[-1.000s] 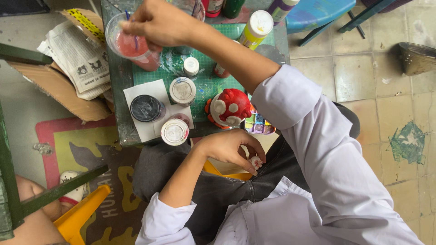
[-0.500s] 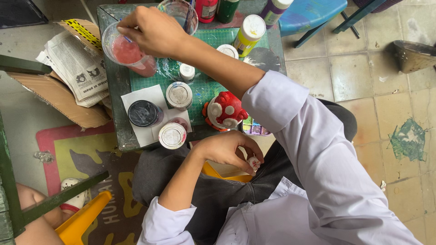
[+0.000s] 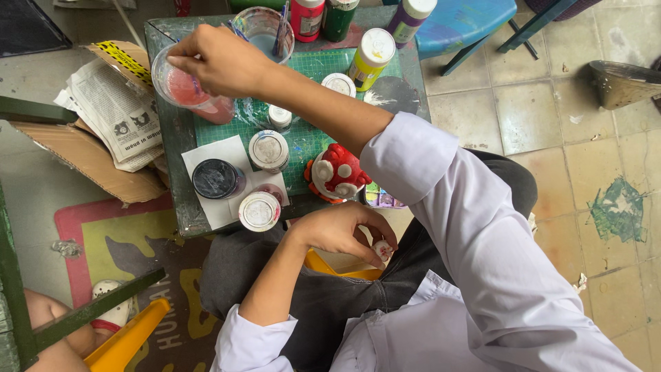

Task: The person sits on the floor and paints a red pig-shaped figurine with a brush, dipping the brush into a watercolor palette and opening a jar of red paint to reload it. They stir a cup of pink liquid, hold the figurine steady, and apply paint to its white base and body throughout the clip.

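Observation:
My right hand (image 3: 220, 62) reaches over the small green table (image 3: 180, 207) to a clear plastic cup of pinkish-red water (image 3: 180, 88). Its fingers pinch a thin paintbrush (image 3: 197, 87) that dips into the cup. Above my lap, my left hand (image 3: 337, 231) holds a small white and red piece (image 3: 381, 249) between its fingertips. A red figurine with white spots (image 3: 337, 172) stands at the table's near edge, just above the left hand.
Several paint jars (image 3: 268, 148) and a black jar (image 3: 215, 178) sit on white paper (image 3: 206, 151). Paint bottles (image 3: 372, 55) and a cup of brushes (image 3: 265, 31) stand at the back. Newspaper (image 3: 113, 114) and cardboard (image 3: 89, 162) lie left, with a blue stool (image 3: 461, 24) behind.
The view has tilted slightly, so the table sits lower in frame. My right hand stays at the pink cup and my left hand keeps the small piece.

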